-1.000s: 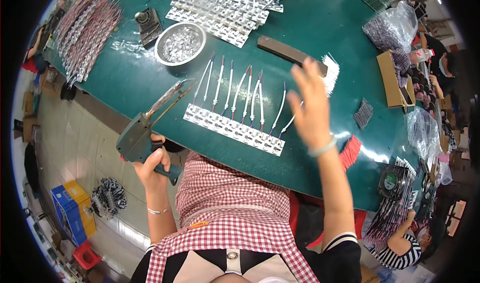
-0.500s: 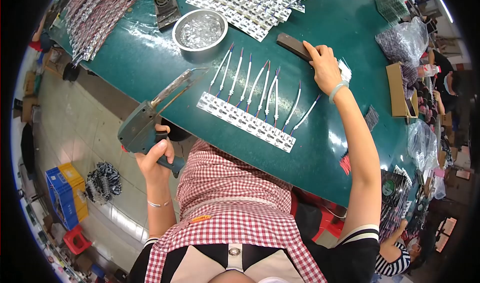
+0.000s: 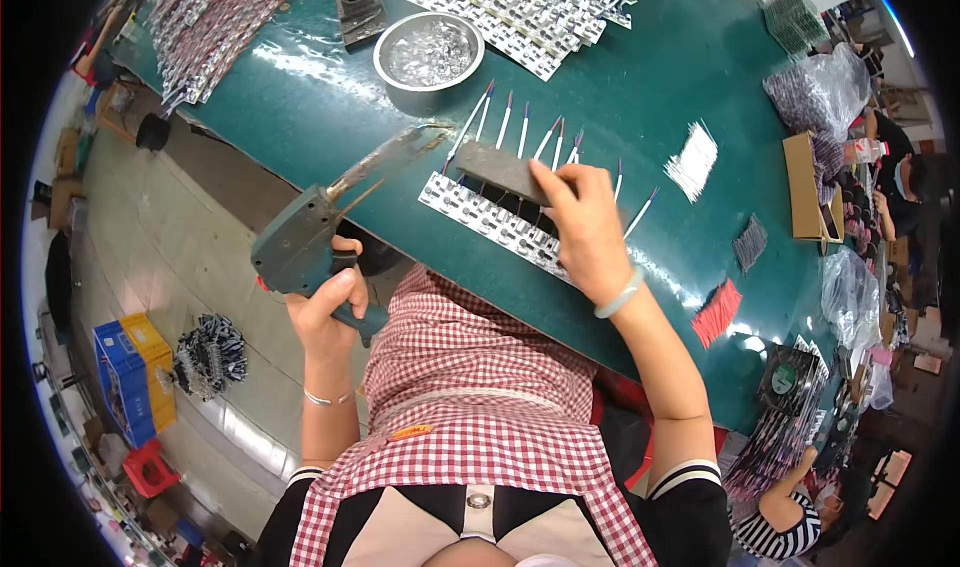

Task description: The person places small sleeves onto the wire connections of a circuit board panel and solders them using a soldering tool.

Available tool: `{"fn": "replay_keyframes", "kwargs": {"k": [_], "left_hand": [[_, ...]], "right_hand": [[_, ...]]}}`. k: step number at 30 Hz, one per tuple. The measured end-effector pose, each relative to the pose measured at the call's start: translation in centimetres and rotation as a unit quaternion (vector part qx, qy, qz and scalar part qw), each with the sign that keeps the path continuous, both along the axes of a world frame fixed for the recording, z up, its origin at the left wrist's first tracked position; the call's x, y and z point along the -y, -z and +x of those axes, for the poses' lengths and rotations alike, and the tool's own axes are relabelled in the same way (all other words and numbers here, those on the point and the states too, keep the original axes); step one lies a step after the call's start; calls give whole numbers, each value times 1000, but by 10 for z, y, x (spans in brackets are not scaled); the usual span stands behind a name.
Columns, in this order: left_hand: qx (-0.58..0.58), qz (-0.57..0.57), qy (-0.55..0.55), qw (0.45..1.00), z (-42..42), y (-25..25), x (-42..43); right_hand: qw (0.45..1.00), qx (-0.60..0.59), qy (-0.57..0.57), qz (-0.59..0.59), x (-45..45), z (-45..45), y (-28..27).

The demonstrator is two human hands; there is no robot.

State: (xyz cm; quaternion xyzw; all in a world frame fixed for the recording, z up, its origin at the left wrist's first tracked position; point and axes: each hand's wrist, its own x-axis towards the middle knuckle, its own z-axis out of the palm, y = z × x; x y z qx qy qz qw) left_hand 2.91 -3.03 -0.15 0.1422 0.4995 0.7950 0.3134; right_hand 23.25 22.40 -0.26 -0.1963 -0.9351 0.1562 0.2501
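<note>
My left hand (image 3: 335, 302) is wrapped round the handle of a dark green soldering gun (image 3: 298, 245). Its tip points at the left end of a white circuit board strip (image 3: 468, 207), a little apart from it. In my right hand (image 3: 592, 232) is a dark rectangular bar (image 3: 500, 171), gripped at its right end. The bar lies over the middle of several white-sleeved wires (image 3: 505, 125), just behind the strip, hiding their lower parts. Whether it rests on them or hovers I cannot tell. The fingers and bar also cover the strip's right part.
A metal bowl (image 3: 432, 88) with shiny scraps stands behind the wires, beside a small dark stand (image 3: 361, 15). Stacked board strips (image 3: 520, 17) lie at the back. White (image 3: 692, 162), grey (image 3: 749, 244) and red wire bundles (image 3: 717, 313) are on the right. Other people sit farther right.
My right hand has carried the dark bar left and toward me, from behind the wires to over them. The soldering gun has shifted slightly right in view, with much of the scene.
</note>
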Motion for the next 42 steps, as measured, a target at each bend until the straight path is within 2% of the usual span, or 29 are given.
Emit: {"fn": "replay_keyframes", "kwargs": {"k": [5,8,12,15,18,20,25,31,42], "left_hand": [[-18,18,0,1000,10,-8,7],[-9,9,2,1000,14,-3,12],[2,4,10,1000,26,5,15],[22,23,49,998,33,10,10],[40,33,86,995,33,18,2],[41,33,122,991,32,20,-2],[5,31,176,984,41,16,-16],[-17,18,163,986,63,10,-5],[-4,-16,164,986,85,18,8]], "right_hand": [[1000,13,16,-5,10,-19,17],[999,-9,-16,26,4,-13,14],[993,-110,45,8,13,33,-8],[972,-112,204,20,33,107,-11],[926,-83,363,59,57,178,1],[905,-40,413,94,68,211,7],[899,20,413,145,57,240,22],[892,67,399,204,42,248,36],[895,56,390,208,43,247,38]]}}
